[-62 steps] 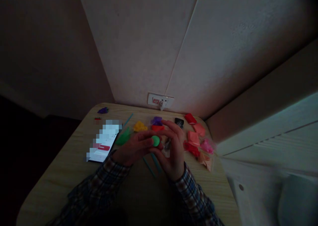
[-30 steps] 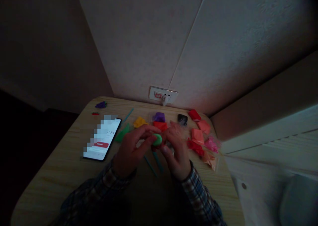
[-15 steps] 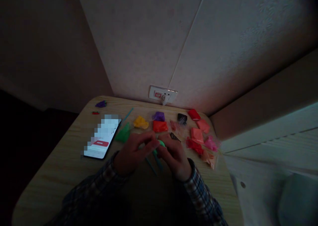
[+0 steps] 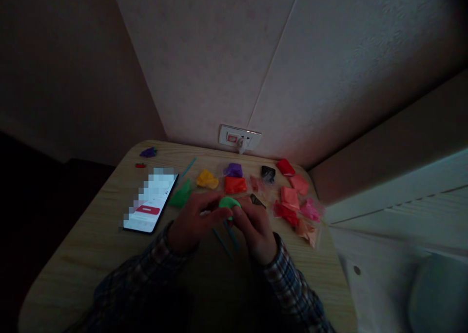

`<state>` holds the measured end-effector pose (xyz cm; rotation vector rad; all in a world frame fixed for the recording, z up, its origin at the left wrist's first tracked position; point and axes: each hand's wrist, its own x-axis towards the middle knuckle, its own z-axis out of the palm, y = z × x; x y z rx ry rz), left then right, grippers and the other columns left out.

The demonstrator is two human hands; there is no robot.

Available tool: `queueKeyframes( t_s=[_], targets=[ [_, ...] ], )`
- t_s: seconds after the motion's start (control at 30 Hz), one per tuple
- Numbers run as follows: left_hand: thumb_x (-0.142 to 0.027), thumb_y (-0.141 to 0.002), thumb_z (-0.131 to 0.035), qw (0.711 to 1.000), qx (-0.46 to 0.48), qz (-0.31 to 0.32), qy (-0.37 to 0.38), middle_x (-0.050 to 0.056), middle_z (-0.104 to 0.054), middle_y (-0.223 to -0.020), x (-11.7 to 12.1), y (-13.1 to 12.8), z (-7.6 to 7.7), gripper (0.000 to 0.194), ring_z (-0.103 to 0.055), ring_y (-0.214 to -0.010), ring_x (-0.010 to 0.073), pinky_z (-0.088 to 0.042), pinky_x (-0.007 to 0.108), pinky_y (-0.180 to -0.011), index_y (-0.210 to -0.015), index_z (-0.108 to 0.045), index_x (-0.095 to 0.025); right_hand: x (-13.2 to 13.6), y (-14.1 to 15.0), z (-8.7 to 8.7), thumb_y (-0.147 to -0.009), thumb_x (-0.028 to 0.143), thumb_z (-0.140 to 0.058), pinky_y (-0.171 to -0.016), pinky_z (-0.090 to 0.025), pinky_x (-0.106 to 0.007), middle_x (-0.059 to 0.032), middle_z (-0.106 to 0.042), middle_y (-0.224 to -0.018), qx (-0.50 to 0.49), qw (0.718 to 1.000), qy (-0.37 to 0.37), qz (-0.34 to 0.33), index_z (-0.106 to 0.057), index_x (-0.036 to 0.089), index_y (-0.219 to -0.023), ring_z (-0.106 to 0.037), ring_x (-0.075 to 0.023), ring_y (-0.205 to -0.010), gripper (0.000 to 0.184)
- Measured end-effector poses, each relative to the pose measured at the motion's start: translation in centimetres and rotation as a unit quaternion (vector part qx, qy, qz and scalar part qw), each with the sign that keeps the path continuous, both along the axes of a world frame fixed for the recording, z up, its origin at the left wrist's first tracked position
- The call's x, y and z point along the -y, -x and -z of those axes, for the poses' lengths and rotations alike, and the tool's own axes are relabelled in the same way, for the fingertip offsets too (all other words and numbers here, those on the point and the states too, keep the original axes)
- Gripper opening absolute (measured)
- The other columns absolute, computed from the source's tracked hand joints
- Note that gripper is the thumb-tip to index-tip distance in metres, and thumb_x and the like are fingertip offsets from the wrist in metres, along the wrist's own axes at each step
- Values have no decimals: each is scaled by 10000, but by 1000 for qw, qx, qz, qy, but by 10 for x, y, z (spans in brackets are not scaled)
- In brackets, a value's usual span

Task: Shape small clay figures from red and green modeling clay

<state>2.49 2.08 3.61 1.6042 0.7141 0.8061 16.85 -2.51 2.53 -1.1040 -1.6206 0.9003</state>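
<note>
Between my two hands is a light green piece of modelling clay [image 4: 229,203], rounded on top. My left hand [image 4: 195,222] grips its left side, with the thumb along the near edge. My right hand [image 4: 257,227] pinches it from the right with thumb and fingers. A small dark reddish patch shows just below the clay; I cannot tell what it is. Under my hands, thin blue-green sticks [image 4: 223,244] lie on the wooden table [image 4: 84,235]. A green clay packet [image 4: 181,194] is just left of my left hand.
A lit phone [image 4: 149,201] lies at the left. Behind it are a small purple grape-like figure [image 4: 148,152] and a small red piece [image 4: 141,166]. Yellow [image 4: 207,179], orange-red [image 4: 235,184], purple [image 4: 233,169] and pink [image 4: 290,198] clay packets spread along the back and right. A wall socket [image 4: 240,137] holds a plug.
The green clay has shifted slightly left and up and shows more of its surface, looking wider and flatter. My fingers have shifted around it; both hands still hold it.
</note>
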Motion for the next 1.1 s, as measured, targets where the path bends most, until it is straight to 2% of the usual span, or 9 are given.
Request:
queueKeyframes(
  t_s=[0.13, 0.23, 0.37, 0.47, 0.53, 0.6, 0.8, 0.93, 1.1],
  targets=[
    [-331, -820, -523, 996, 38, 47, 68, -58, -381, -498, 0, 0, -6, 302, -385, -494, 85, -319, 203, -487, -577, -488, -156, -3, -2, 1, -929, 517, -213, -646, -312, -316, 21, -420, -558, 30, 999, -20, -6, -463, 186, -595, -416, -129, -562, 533],
    [-330, -797, -557, 994, 42, 61, 76, -54, -419, -501, 1, 1, -8, 268, -378, -491, 82, -323, 200, -482, -604, -547, -144, -4, -4, -2, -907, 517, -315, -599, -312, -300, 28, -405, -550, 32, 999, -6, -34, -464, 183, -599, -407, -122, -540, 477],
    [-434, -815, -526, 994, 34, 59, 87, -48, -429, -486, 3, 2, -1, 364, -318, -443, 68, -243, 189, -402, -615, -584, -135, -3, -3, -4, -911, 423, -370, -562, -338, -277, 27, -440, -531, -24, 997, 8, -67, -487, 182, -593, -428, -116, -518, 416],
    [-579, -789, -483, 996, 35, 46, 71, -31, -463, -498, 3, 1, 5, 488, -317, -439, 71, -240, 194, -392, -671, -617, -125, -1, -2, -2, -918, 410, -369, -564, -352, -274, 23, -462, -523, -36, 999, -4, -37, -467, 187, -553, -444, -115, -515, 438],
    [-601, -730, -547, 999, 14, 25, 29, -7, -522, -545, 2, 1, 5, 494, -377, -485, 84, -296, 199, -437, -665, -625, -117, -1, -2, -1, -920, 422, -373, -586, -357, -281, 27, -453, -511, -25, 1000, -7, -9, -458, 188, -536, -447, -112, -511, 458],
    [-522, -714, -609, 999, 0, 18, 28, -4, -533, -555, 2, 1, 3, 411, -410, -510, 89, -323, 198, -467, -629, -609, -120, -1, -3, 0, -923, 452, -358, -607, -364, -292, 33, -439, -494, -22, 1000, 2, -6, -465, 188, -530, -439, -109, -491, 485],
    [-345, -734, -596, 986, 17, 49, 158, -43, -469, -487, 4, 4, -3, 234, -342, -427, 59, -253, 181, -401, -661, -615, -123, -6, -11, 6, -887, 629, -175, -611, -387, -325, -17, -508, -547, -79, 994, 68, -31, -580, 202, -618, -483, -156, -560, 647],
    [-308, -758, -582, 987, 31, 85, 135, 21, -624, -626, 3, 4, -4, 209, -526, -569, 114, -402, 219, -541, -711, -648, -115, -7, -13, 15, -888, 612, -249, -470, -351, -284, -2, -488, -509, -175, 963, 171, -115, -564, 210, -593, -450, -134, -486, 590],
    [-304, -852, -474, 988, 41, 124, 84, 44, -639, -662, 4, 3, -8, 260, -583, -620, 142, -419, 237, -583, -700, -601, -136, -6, -16, 16, -875, 572, -375, -427, -310, -269, 12, -480, -482, -170, 948, 194, -188, -578, 205, -568, -412, -117, -438, 520]
  ],
)
